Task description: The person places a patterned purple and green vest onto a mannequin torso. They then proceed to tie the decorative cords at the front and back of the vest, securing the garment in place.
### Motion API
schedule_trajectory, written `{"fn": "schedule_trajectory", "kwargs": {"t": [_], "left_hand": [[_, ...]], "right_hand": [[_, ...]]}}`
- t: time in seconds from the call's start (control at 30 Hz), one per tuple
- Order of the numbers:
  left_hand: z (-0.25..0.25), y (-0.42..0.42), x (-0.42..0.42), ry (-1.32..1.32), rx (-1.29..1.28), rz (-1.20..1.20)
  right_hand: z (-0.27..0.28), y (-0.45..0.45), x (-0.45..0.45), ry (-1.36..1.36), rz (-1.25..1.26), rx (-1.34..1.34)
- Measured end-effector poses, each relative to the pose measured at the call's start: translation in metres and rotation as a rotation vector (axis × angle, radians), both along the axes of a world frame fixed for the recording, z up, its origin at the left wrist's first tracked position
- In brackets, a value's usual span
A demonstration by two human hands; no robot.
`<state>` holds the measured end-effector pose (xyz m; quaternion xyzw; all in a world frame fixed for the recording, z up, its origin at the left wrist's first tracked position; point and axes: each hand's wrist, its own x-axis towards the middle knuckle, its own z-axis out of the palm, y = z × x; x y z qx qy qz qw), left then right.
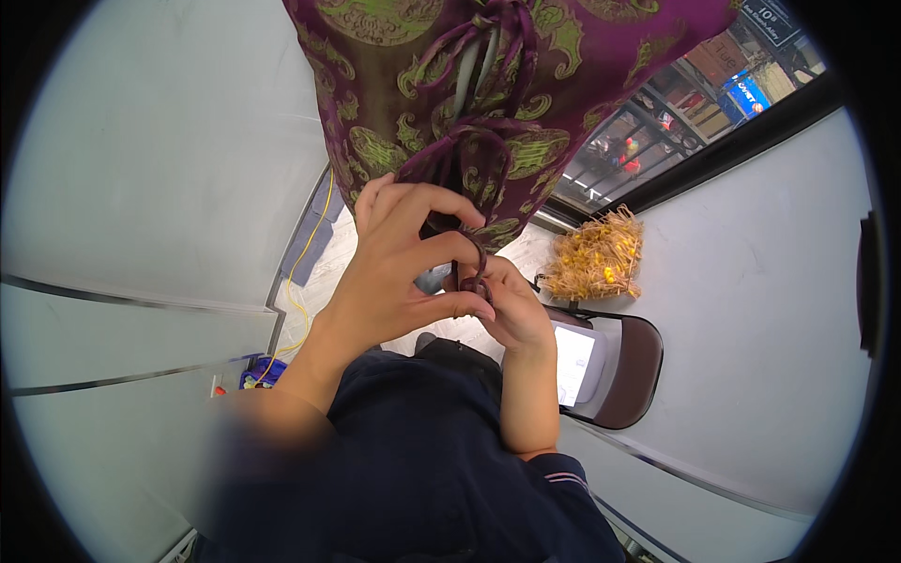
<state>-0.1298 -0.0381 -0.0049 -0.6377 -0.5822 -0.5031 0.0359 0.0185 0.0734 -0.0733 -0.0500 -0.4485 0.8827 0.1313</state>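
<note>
A purple garment (387,91) with woven green motifs hangs before me; what supports it is out of view. One tied fabric bow (517,53) shows high on its front, and a looped purple tie (486,127) lies lower down. My left hand (398,264) arches over the front, its thumb and a finger pinching a loop of thin dark purple cord (481,260). From the other side my right hand (517,299) grips the same cord, close to the left thumb. The right fingertips and part of the cord are hidden behind the left hand.
At right stands a folding chair with a brown backrest (639,373), a printed sheet (576,362) lying on it. Behind it is a yellow straw-like bundle (598,257) by the window (633,151). A yellow cable (304,257) runs along the floor at left, near a blue container (271,371).
</note>
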Motion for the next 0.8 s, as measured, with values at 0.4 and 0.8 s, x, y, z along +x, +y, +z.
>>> {"fn": "schedule_trajectory", "kwargs": {"t": [0.4,0.8], "left_hand": [[-0.013,-0.010,0.008,-0.115,-0.285,0.100],[-0.038,-0.008,0.016,-0.525,-0.057,0.006]], "right_hand": [[-0.032,0.002,-0.003,-0.080,-0.010,-0.070],[0.004,0.003,-0.011,-0.078,-0.032,0.142]]}}
